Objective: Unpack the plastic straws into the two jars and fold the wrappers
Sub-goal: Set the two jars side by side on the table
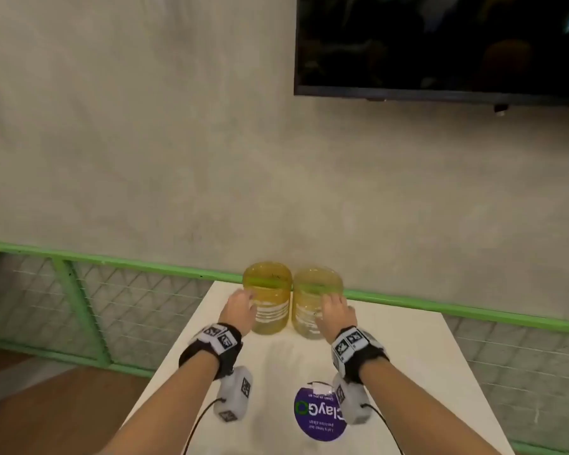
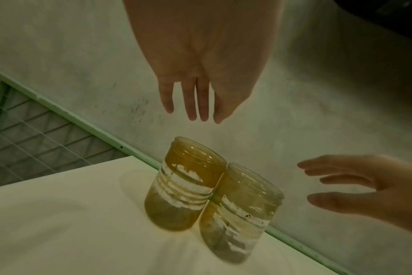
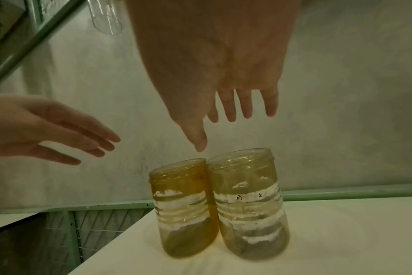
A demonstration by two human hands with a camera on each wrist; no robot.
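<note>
Two lidless yellow-tinted clear jars stand side by side, touching, at the far edge of the white table (image 1: 408,356): the left jar (image 1: 270,290) (image 2: 183,188) (image 3: 183,206) and the right jar (image 1: 309,290) (image 2: 240,210) (image 3: 249,202). Both carry white label residue and look empty. My left hand (image 1: 240,305) (image 2: 195,104) hovers by the left jar with straight fingers, holding nothing. My right hand (image 1: 334,308) (image 3: 223,115) hovers by the right jar, also flat and holding nothing. The wrist views show a gap between each hand and its jar. No straws or wrappers are in view.
A round purple sticker (image 1: 319,412) lies on the table near me. A green rail with wire mesh (image 1: 112,261) runs behind the jars, before a concrete wall. A dark screen (image 1: 440,44) hangs at the upper right. The table's left edge drops to a wooden floor.
</note>
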